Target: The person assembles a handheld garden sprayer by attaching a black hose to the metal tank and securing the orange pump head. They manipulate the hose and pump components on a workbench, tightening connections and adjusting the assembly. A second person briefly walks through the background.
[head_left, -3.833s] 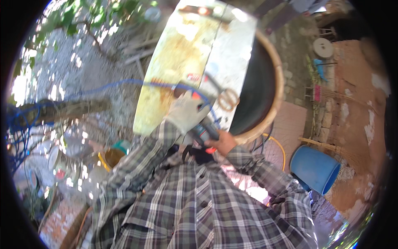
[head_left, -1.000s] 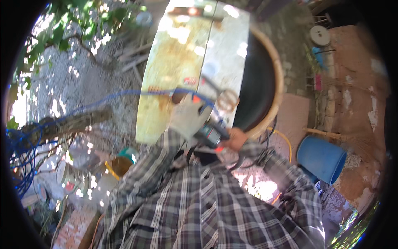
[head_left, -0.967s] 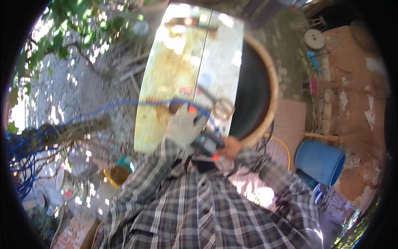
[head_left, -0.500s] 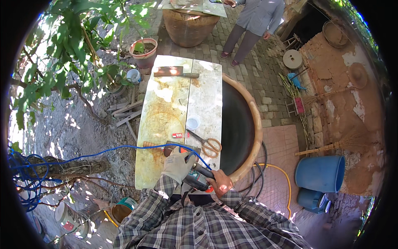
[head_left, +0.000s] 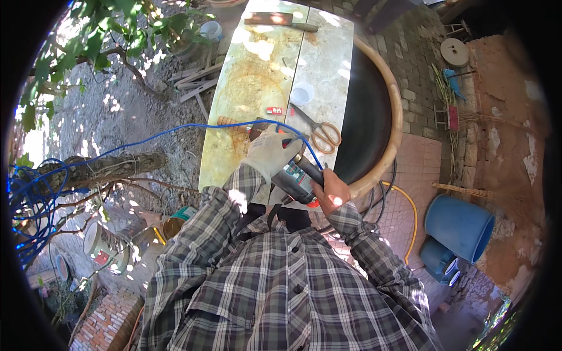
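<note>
My left hand (head_left: 271, 153), in a pale work glove, is closed on the head end of a dark power tool (head_left: 294, 182) with a teal label. My bare right hand (head_left: 333, 193) wraps round the tool's dark cylindrical grip (head_left: 310, 169). Partly under the glove lies a dark flat blade with a ribbed wooden handle (head_left: 228, 121). A blue cord (head_left: 193, 125) runs over the board and down toward the tool. Right of the glove lie scissors (head_left: 323, 137) with tan handles, a small red box (head_left: 274, 110) and a clear cup (head_left: 302, 93).
The stained pale boards (head_left: 249, 82) partly cover a large dark-mouthed vat (head_left: 393, 111). A cleaver (head_left: 281, 20) lies at their far end. Blue barrels (head_left: 459, 225) and a yellow hose (head_left: 413, 216) are at right. A trunk (head_left: 105, 167) with coiled blue cord (head_left: 32, 205) stands left.
The view has tipped downward, so the boards and hands sit higher in the picture. The person at the far side is mostly out of view. Both my hands keep hold of the tool.
</note>
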Demonstrator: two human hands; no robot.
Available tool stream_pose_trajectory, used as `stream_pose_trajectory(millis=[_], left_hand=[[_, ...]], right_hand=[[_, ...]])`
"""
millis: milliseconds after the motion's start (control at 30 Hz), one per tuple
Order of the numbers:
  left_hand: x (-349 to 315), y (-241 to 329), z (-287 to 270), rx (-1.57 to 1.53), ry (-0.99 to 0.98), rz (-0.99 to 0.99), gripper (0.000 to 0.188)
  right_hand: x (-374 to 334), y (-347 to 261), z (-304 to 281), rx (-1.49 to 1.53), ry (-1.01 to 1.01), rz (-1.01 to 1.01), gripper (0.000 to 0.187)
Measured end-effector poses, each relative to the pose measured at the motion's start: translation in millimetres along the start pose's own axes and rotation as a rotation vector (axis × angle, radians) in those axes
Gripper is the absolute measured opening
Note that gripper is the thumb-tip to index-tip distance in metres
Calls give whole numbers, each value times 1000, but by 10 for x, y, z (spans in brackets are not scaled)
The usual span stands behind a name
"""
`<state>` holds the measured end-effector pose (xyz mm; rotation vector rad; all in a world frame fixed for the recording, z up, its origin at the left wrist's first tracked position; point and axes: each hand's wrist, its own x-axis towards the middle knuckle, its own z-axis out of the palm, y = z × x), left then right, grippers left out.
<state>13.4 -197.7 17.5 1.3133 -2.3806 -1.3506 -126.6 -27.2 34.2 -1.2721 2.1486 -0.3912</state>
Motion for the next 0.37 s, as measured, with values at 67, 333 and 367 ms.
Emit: stream_pose_trajectory(millis=[67,333,367], left_hand=[[42,28,-22,-7,-48,-2,45],[-2,108,-50,-25,-53,-82,44],[13,144,-60,-38,-71,-105,42]], right_hand=[[101,-37,54,-85,-1,-6,29],[394,-241,92,-242,-97,-34,35],[423,-228,82,-255,-134,-13,37]])
